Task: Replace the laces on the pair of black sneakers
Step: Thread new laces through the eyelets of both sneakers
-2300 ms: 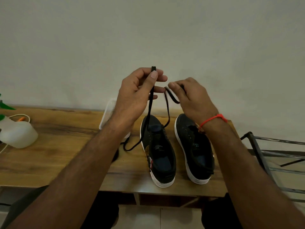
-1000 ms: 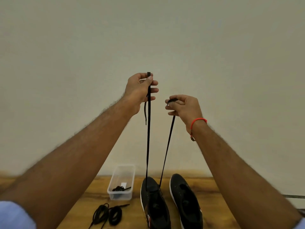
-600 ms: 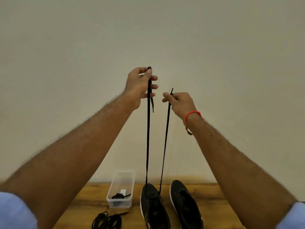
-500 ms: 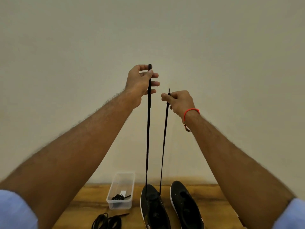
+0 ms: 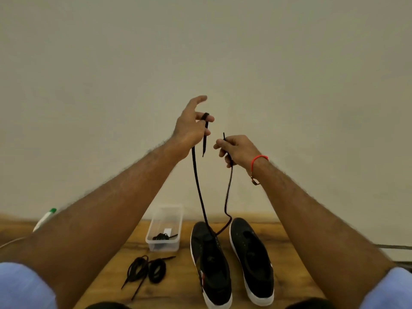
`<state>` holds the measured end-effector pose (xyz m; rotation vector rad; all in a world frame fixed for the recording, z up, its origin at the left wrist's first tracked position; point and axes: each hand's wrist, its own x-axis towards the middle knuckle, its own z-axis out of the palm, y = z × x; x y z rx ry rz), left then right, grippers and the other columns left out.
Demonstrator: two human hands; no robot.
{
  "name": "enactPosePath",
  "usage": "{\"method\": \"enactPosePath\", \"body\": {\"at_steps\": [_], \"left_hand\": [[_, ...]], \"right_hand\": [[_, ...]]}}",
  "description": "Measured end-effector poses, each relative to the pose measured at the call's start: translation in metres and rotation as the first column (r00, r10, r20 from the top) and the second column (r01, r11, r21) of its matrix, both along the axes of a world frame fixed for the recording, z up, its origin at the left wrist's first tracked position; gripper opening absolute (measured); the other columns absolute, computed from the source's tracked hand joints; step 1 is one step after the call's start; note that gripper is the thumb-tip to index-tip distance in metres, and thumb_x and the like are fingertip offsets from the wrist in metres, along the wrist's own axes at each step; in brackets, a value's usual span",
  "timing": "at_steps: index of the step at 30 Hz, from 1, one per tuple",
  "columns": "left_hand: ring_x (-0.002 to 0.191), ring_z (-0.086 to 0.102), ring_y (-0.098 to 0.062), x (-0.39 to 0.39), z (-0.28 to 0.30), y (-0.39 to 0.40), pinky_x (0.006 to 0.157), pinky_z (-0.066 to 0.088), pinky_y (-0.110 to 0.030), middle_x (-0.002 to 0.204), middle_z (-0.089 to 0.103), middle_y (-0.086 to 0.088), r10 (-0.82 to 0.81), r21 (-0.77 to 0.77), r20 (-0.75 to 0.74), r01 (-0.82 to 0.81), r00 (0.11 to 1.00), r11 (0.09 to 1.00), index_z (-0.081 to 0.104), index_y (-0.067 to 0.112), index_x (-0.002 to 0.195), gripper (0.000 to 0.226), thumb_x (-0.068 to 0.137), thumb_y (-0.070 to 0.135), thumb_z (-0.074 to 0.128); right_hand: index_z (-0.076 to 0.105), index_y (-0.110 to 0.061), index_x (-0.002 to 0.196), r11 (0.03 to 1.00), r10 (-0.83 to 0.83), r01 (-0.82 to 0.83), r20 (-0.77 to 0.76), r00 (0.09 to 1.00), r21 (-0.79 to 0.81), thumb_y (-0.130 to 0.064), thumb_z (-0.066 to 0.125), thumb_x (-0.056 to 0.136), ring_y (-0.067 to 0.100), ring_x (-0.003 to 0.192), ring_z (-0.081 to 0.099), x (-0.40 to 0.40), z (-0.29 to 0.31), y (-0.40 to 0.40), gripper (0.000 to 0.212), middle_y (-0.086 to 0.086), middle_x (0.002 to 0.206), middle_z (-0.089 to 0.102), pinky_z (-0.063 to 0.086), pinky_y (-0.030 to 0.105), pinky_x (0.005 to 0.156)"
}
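I see lace [image 5: 197, 181] threaded through left sneaker [image 5: 210, 264] on table [image 5: 178, 275], both ends raised. Left hand [image 5: 191, 128] loosely hooks one end over finger; right hand [image 5: 236, 150] pinches other tip. Lace light, limp, slack, likely slippery; I judge stiff tips best hold for threading.

Setting: likely home interior, room type not determinable. Evidence: plain off-white wall [image 5: 289, 74], unfinished look; wood-grain table [image 5: 289, 237] set against wall; black sneakers [image 5: 231, 262] on table; clear plastic tub [image 5: 166, 221] holding laces; loose coiled laces [image 5: 147, 269] beside tub; white bottle [image 5: 45, 218] with green cap at left edge
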<state>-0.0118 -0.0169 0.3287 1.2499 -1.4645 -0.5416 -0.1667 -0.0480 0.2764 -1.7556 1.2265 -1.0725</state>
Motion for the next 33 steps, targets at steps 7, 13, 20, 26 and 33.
{"method": "enactPosePath", "body": {"at_steps": [7, 13, 20, 26, 33], "left_hand": [[0.117, 0.062, -0.016, 0.009, -0.138, 0.003, 0.102, 0.054, -0.037, 0.133, 0.065, 0.002, -0.032, 0.159, 0.258, -0.010, 0.966, 0.987, 0.068, 0.017, 0.128, 0.030, 0.102, 0.011, 0.054], [0.139, 0.044, -0.017, 0.021, -0.251, 0.014, 0.116, 0.035, -0.032, 0.149, 0.051, 0.000, -0.073, 0.367, 0.425, -0.098, 0.902, 0.925, 0.054, 0.017, 0.143, 0.045, 0.100, 0.029, 0.061], [0.134, 0.048, -0.021, 0.022, -0.319, 0.010, 0.104, 0.045, -0.035, 0.146, 0.047, 0.000, -0.063, 0.525, 0.411, -0.179, 0.910, 0.832, 0.049, 0.020, 0.148, 0.067, 0.093, 0.056, 0.062], [0.129, 0.051, -0.020, 0.012, -0.332, -0.001, 0.102, 0.050, -0.042, 0.148, 0.046, 0.003, -0.127, 0.537, 0.519, -0.207, 0.845, 0.818, 0.045, 0.022, 0.148, 0.068, 0.091, 0.053, 0.065], [0.084, 0.070, -0.016, 0.020, -0.331, 0.010, 0.062, 0.063, -0.036, 0.129, 0.056, 0.001, -0.185, 0.649, 0.460, -0.187, 0.868, 0.737, 0.051, 0.027, 0.139, 0.050, 0.092, 0.040, 0.064]], "right_hand": [[0.074, -0.016, 0.108, 0.995, 0.043, -0.010, -0.336, 0.941, 0.100, -0.029, 0.060, 0.099, 0.013, 0.081, 0.062, 0.001, -0.121, 0.004, 0.021, -0.002, 0.089, 0.071, 0.044, 0.022, 0.069], [0.071, -0.010, 0.119, 0.984, 0.131, -0.040, -0.557, 0.820, 0.173, -0.019, 0.053, 0.102, 0.024, 0.112, 0.062, -0.003, -0.211, 0.008, 0.027, 0.009, 0.121, 0.070, 0.048, 0.034, 0.099], [0.070, -0.012, 0.113, 0.982, 0.162, -0.058, -0.645, 0.747, 0.180, -0.018, 0.044, 0.103, 0.029, 0.103, 0.064, -0.008, -0.272, -0.006, 0.029, 0.010, 0.110, 0.070, 0.052, 0.047, 0.092], [0.067, -0.020, 0.109, 0.978, 0.192, -0.059, -0.766, 0.614, 0.198, -0.031, 0.052, 0.102, 0.027, 0.095, 0.064, -0.008, -0.284, -0.019, 0.019, 0.005, 0.104, 0.068, 0.057, 0.046, 0.082], [0.059, -0.009, 0.086, 0.960, 0.133, 0.032, -0.550, 0.824, 0.279, -0.026, 0.055, 0.099, 0.020, 0.073, 0.057, -0.010, -0.284, -0.018, 0.022, 0.009, 0.083, 0.064, 0.043, 0.026, 0.059]]}}
